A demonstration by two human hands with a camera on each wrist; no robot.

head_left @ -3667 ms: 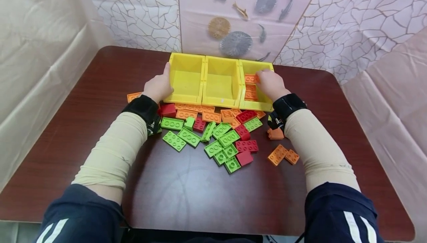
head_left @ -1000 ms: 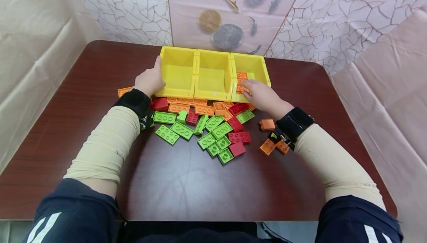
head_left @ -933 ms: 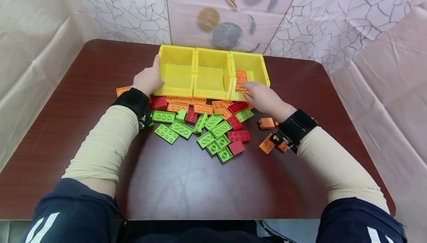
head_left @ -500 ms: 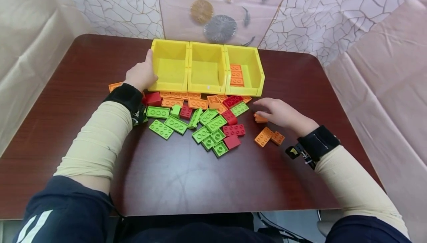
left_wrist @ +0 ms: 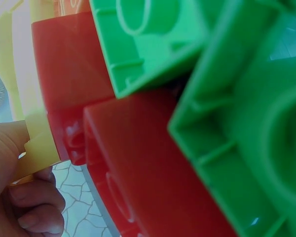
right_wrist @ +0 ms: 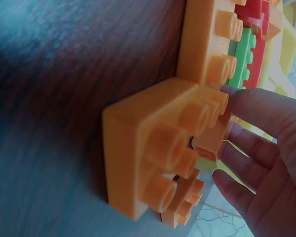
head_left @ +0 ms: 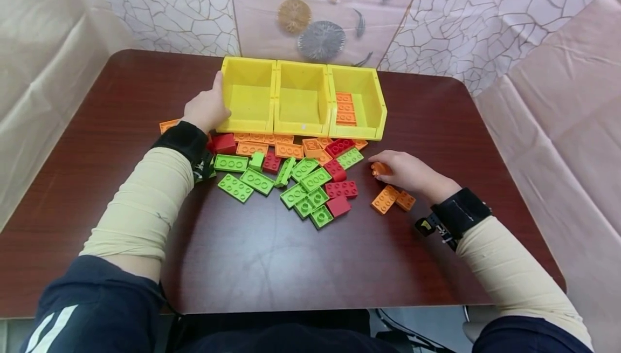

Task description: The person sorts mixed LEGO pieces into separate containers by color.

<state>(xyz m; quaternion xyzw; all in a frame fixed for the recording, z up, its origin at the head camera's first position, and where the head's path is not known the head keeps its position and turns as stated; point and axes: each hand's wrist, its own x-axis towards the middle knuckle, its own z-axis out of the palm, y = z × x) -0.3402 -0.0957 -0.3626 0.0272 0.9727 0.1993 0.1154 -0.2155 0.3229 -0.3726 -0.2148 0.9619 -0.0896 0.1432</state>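
A yellow three-compartment bin point(head_left: 249, 94) stands at the back of the table; orange bricks point(head_left: 345, 109) lie in a row in its right compartment. My left hand point(head_left: 206, 109) holds the bin's left side wall, with the thumb and curled fingers point(left_wrist: 42, 212) on either side of its edge in the left wrist view. Right of the brick pile, my right hand point(head_left: 407, 171) pinches an orange toy building brick point(head_left: 380, 169) between thumb and fingers. Two more orange bricks point(head_left: 385, 200) lie just in front of that hand. In the right wrist view they partly hide the pinched brick point(right_wrist: 214, 132).
Green bricks point(head_left: 235, 187), red bricks point(head_left: 341, 188) and orange bricks point(head_left: 289, 150) are spread along the bin's front edge. One orange brick point(head_left: 168, 125) lies beside the left wrist. A patterned cloth point(head_left: 310, 24) hangs behind the table.
My right hand has left the right compartment, where orange bricks stay, and come down to the right onto a loose orange brick, now pinched and tilted. The left hand keeps its hold.
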